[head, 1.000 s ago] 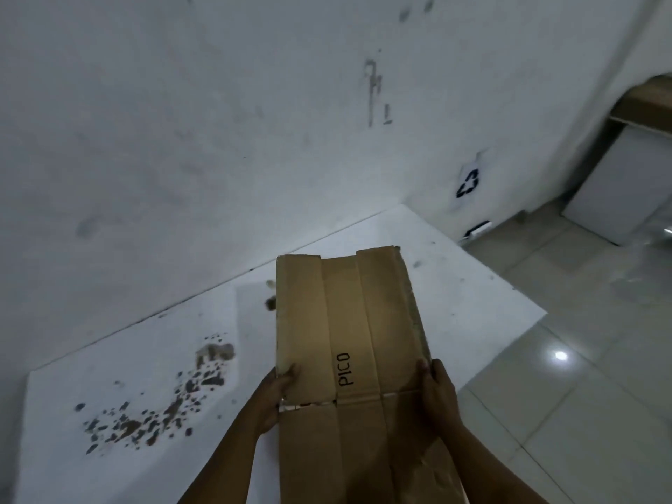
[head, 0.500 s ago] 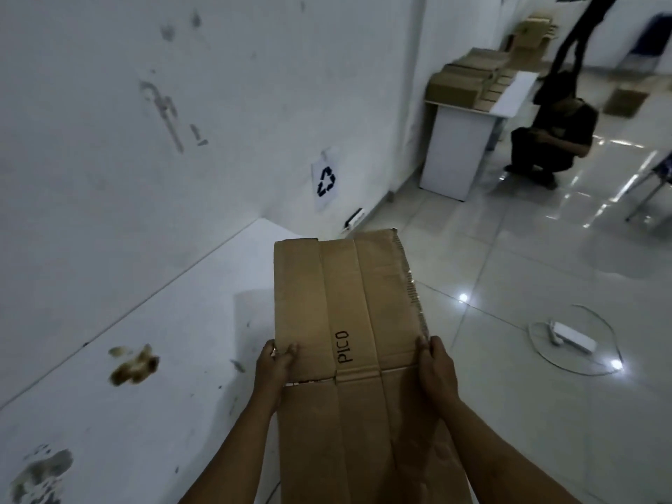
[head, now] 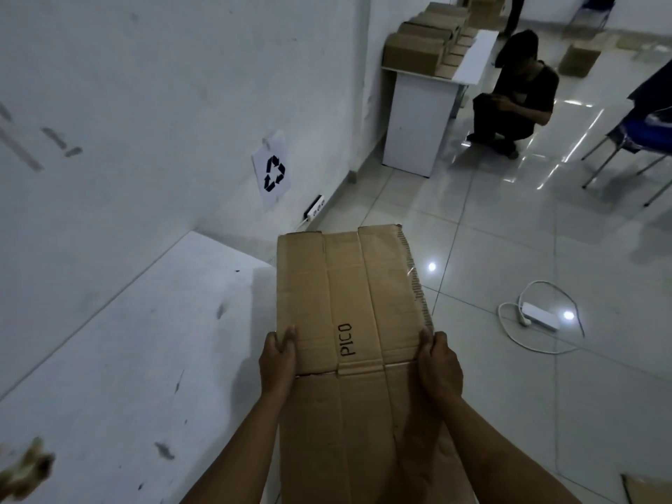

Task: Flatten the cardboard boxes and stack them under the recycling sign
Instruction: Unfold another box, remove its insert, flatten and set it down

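White wall, recycling sign (head: 272, 171) ahead. Flattened cardboard box (head: 349, 314) (marked PICO) carried in air, left hand (head: 278, 360) and right hand (head: 438, 365) clamped on side edges. Flattening done for this box; stacking under sign left.

One flattened cardboard box (head: 349, 303), two hands on it: left hand (head: 278, 360), right hand (head: 438, 363). One recycling sign (head: 272, 170) on wall beyond box. Right of sign: one white cabinet (head: 418, 129), one crouching person (head: 516, 92), one power strip (head: 540, 316) on floor.
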